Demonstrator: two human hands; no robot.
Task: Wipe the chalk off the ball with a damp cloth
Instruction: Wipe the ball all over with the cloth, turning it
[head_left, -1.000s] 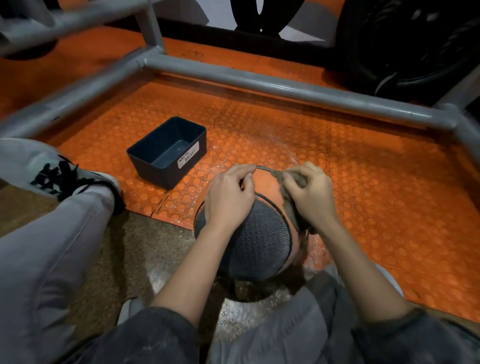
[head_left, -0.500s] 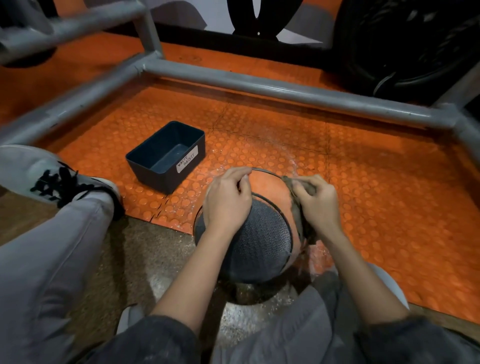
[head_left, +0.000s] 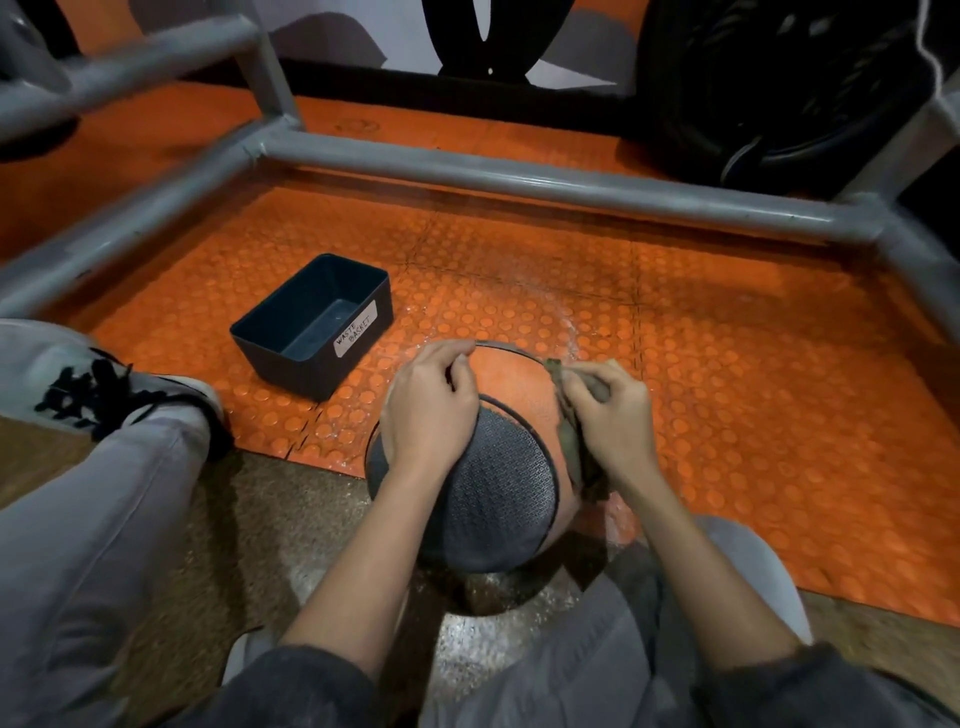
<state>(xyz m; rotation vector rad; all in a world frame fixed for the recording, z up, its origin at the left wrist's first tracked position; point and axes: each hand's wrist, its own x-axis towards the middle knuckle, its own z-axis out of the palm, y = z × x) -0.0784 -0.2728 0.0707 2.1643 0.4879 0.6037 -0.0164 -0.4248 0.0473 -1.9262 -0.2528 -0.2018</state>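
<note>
**user1:** what's that floor?
**me:** orange studded mat (head_left: 727, 389). ball (head_left: 506, 382) sits at its near edge, between my legs.
**user1:** and your hands?
**me:** left hand (head_left: 431, 410) curled over the ball's top, gripping it. right hand (head_left: 613, 421) clutching the cloth (head_left: 570, 441) against its right side.

We log the ball (head_left: 498, 488): an orange sphere with thin black seams and one dark grey, finely textured panel turned up toward the camera. It sits low at the near edge of the orange studded mat (head_left: 727, 389). The cloth (head_left: 570, 441) is dull grey-brown, crumpled into a narrow strip. It lies against the ball's right side, upper end bunched under the right hand (head_left: 610, 415).
</note>
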